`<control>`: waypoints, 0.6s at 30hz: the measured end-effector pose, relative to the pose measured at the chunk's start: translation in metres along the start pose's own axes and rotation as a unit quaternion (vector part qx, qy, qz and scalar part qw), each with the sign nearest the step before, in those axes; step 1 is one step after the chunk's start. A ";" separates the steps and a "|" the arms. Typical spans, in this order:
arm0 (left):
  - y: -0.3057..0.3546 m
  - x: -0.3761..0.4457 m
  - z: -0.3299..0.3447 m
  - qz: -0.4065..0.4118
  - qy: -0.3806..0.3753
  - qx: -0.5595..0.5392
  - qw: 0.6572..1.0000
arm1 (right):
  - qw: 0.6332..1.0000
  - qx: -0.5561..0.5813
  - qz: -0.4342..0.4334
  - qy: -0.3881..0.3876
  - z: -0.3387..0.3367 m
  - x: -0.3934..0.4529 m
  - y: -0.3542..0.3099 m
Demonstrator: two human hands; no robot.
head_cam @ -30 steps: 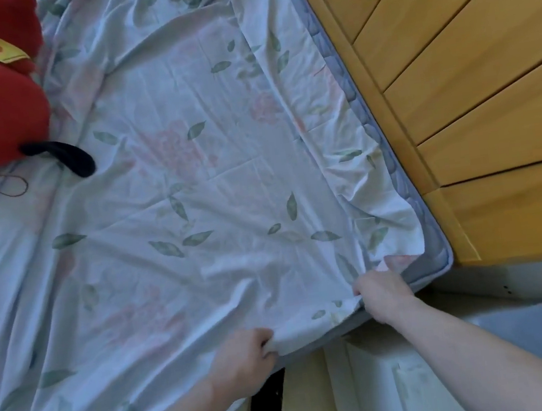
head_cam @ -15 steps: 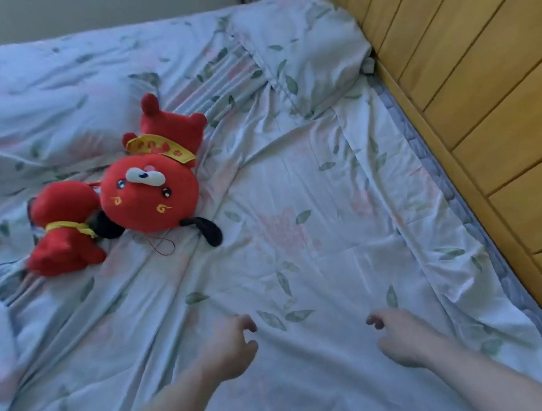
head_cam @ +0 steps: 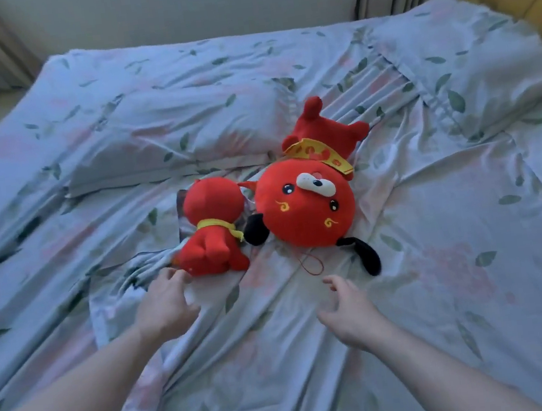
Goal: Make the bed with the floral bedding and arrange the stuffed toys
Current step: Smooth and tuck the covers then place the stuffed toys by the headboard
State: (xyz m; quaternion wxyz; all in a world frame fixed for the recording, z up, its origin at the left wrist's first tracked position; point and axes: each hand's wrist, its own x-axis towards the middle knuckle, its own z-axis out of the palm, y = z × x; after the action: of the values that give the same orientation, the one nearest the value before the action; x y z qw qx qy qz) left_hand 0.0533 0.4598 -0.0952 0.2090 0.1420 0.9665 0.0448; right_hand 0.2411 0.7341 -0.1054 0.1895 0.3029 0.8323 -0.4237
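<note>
The left hand [head_cam: 165, 303] has left the sheet's edge it held a second ago; its grip is open, fingertips just short of the stuffed toy's [head_cam: 306, 201] small red body. Beyond and to the left of it lies a pillow [head_cam: 168, 132]. The right hand [head_cam: 346, 302], also off the edge, hovers with loosely spread fingers, grip empty, the toy's black ear just ahead. The floral sheet [head_cam: 439, 253] under both is still creased. Tucking looks finished; arranging the toy seems next.
</note>
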 end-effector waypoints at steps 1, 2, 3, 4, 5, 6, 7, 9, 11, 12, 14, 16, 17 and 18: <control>-0.041 0.013 -0.010 -0.038 -0.006 -0.012 0.999 | 1.000 -0.017 -0.010 -0.006 0.029 0.022 -0.029; -0.047 0.020 -0.012 -0.044 0.000 -0.016 0.999 | 1.000 -0.027 -0.009 -0.012 0.030 0.024 -0.032; -0.057 0.028 -0.017 -0.059 0.008 -0.023 0.998 | 0.999 -0.045 -0.016 -0.009 0.035 0.032 -0.042; -0.073 0.037 -0.019 -0.072 0.020 -0.040 0.996 | 0.998 -0.054 -0.023 -0.014 0.044 0.042 -0.052; -0.090 0.044 -0.025 -0.093 0.021 -0.058 0.994 | 0.996 -0.075 -0.032 -0.019 0.057 0.056 -0.066; -0.103 0.053 -0.027 -0.104 0.027 -0.068 0.992 | 0.996 -0.083 -0.036 -0.023 0.065 0.064 -0.075; -0.115 0.059 -0.027 -0.116 0.019 -0.062 0.991 | 0.994 -0.097 -0.038 -0.033 0.075 0.073 -0.083; -0.132 0.069 -0.024 -0.133 -0.009 -0.053 0.990 | 0.987 -0.140 -0.029 -0.069 0.095 0.084 -0.088; -0.155 0.082 -0.009 -0.142 -0.038 -0.075 0.986 | 0.978 -0.182 -0.010 -0.104 0.127 0.096 -0.085; -0.161 0.088 0.000 -0.138 -0.047 -0.091 0.985 | 0.974 -0.197 -0.001 -0.113 0.140 0.100 -0.079; -0.170 0.100 0.021 -0.135 -0.050 -0.116 0.983 | 0.969 -0.223 0.016 -0.105 0.165 0.111 -0.066; -0.172 0.113 0.034 -0.142 -0.012 -0.117 0.983 | 0.965 -0.246 0.028 -0.084 0.181 0.121 -0.060; -0.177 0.121 0.039 -0.145 0.002 -0.111 0.983 | 0.960 -0.266 0.032 -0.079 0.189 0.128 -0.060; -0.176 0.127 0.039 -0.135 0.019 -0.097 0.986 | 0.958 -0.274 0.036 -0.078 0.190 0.130 -0.060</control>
State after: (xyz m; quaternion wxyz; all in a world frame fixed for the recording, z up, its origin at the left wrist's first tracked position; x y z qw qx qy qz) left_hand -0.0860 0.3298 -0.2057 0.2072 -0.0120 0.9717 0.1128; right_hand 0.1155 0.5953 -0.2521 0.3450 0.2349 0.8877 -0.1942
